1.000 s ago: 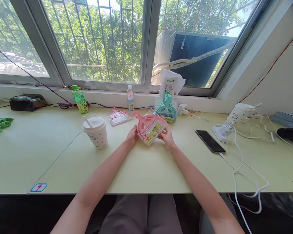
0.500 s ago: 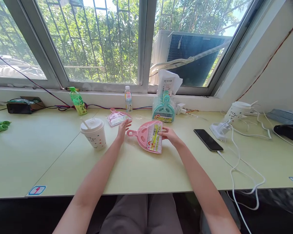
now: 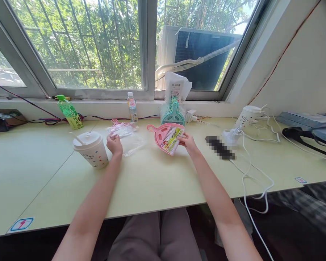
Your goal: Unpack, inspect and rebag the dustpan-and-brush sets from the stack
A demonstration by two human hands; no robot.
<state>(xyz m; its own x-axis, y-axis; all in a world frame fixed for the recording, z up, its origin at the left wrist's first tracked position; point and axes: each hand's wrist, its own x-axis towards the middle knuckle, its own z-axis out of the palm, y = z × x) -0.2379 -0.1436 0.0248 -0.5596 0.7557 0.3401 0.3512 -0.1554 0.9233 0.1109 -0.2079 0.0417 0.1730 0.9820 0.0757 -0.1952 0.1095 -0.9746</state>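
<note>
A pink dustpan with a small brush [image 3: 166,137] and a yellow label is tilted up above the table, its handle pointing left. My right hand [image 3: 188,142] grips its right edge, thumb and fingers closed on it. To the left, my left hand [image 3: 114,144] is closed on a clear plastic bag [image 3: 133,143] that spreads out over the table to its right. Another pink dustpan [image 3: 121,128] in clear wrapping lies just behind that hand. Several nested turquoise dustpans [image 3: 174,112] stand behind the held one.
A white lidded cup [image 3: 93,150] with a straw stands close by my left hand. Farther back are a green bottle [image 3: 70,113], a clear bottle [image 3: 132,107] and a tissue pack [image 3: 177,87]. At right are white cables [image 3: 250,163], a power strip [image 3: 232,137] and another cup [image 3: 247,116].
My right hand has lifted and tilted the pink dustpan. My left hand has moved left beside the cup and closed, with the clear bag now spread apart from the dustpan. The view turned right.
</note>
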